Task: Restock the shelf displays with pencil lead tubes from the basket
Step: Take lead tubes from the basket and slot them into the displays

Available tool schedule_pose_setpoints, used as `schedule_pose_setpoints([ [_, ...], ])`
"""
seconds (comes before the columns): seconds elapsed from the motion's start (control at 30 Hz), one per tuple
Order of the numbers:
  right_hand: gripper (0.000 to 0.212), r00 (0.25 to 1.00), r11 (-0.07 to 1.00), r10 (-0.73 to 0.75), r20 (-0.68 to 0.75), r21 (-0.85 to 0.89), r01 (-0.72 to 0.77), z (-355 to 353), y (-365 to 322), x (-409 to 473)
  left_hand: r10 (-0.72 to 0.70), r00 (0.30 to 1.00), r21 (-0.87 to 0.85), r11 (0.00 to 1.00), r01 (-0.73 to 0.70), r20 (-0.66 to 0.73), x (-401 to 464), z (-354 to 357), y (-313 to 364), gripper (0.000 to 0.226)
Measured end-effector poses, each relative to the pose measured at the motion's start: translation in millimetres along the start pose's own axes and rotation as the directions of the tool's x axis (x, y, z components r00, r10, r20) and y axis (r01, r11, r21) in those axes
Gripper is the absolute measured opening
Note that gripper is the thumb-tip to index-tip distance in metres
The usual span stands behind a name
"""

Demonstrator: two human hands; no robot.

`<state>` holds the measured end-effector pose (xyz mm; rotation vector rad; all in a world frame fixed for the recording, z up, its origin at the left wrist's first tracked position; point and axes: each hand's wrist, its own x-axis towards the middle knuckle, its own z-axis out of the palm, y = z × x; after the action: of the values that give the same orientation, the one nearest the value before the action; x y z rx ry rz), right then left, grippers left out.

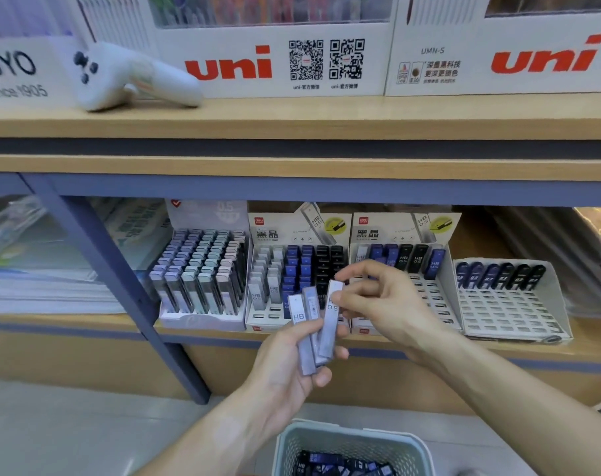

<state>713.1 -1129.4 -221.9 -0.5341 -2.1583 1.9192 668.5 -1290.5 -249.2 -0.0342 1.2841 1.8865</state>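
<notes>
standing low in the middle of the frame, the left hand (292,365) grips a small fan of three grey lead tubes (309,333), fingers curled round their lower ends so the tops splay apart and each one is easy to pick off. the right hand (378,304) pinches the top of the rightmost tube (331,314) between thumb and forefinger, seemingly about to draw it free for a slot. behind the hands, at centre frame, the middle display (257,317) has grey tubes in its left columns, likely where these belong. the display to its right (429,304) stands mostly bare. at the bottom edge, the basket (285,448) holds more tubes, close under the hands for easy reaching.
</notes>
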Motion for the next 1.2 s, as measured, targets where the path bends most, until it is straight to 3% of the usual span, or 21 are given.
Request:
schedule_pose_setpoints([
  [0.13,0.023,0.999,0.999,-0.032,0.000,0.043,0.032,23,-3,2,0.003,0.998,-0.040,0.999,-0.005,-0.056,-5,-17,6,0.029],
  [0.27,0.022,0.990,0.993,-0.113,-0.089,0.032,0.116,48,-4,12,0.018,0.980,-0.087,0.996,-0.036,-0.199,-5,-38,10,0.030],
  [0.37,0.020,0.948,0.961,-0.270,-0.166,-0.110,0.254,63,-4,22,0.041,0.944,-0.090,0.993,-0.074,-0.326,-6,-53,12,0.023],
  [0.47,0.016,0.880,0.864,-0.460,-0.114,-0.284,0.415,77,-2,31,0.049,0.916,-0.070,0.994,-0.084,-0.398,-9,-64,12,0.023],
  [0.67,0.017,0.790,0.600,-0.610,0.068,-0.611,0.516,92,11,50,0.051,0.930,-0.063,0.995,-0.079,-0.364,-14,-71,16,0.023],
  [1.07,0.019,0.836,0.596,-0.537,0.112,-0.652,0.469,90,24,64,0.022,0.961,-0.116,0.992,-0.056,-0.275,-13,-78,17,0.028],
  [1.2,0.009,0.810,0.481,-0.574,0.119,-0.751,0.452,93,27,65,0.021,0.968,-0.154,0.986,-0.061,-0.250,-14,-76,18,0.028],
])
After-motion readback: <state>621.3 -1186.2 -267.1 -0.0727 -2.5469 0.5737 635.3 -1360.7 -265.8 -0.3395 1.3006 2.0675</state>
